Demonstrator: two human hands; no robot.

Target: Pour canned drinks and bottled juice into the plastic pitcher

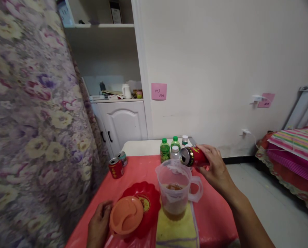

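Observation:
My right hand point(214, 165) is wrapped round a red can point(198, 155), tipped on its side with its opened top facing left, above the rim of a clear plastic jug point(175, 199). Brownish liquid lies in the jug, which has its handle to the right and stands on a yellow cloth point(177, 230). My left hand point(100, 222) rests at the left edge of an orange divided bowl point(126, 215); whether its fingers grip the bowl is unclear. Under and behind that bowl is a red scalloped plate point(151, 213).
Another red can point(116, 168) and a teal can point(122, 158) stand at the table's left. Green bottles point(165, 151) and clear bottles are behind the jug. A floral curtain point(35, 120) hangs left; a bed point(296, 155) is at the right.

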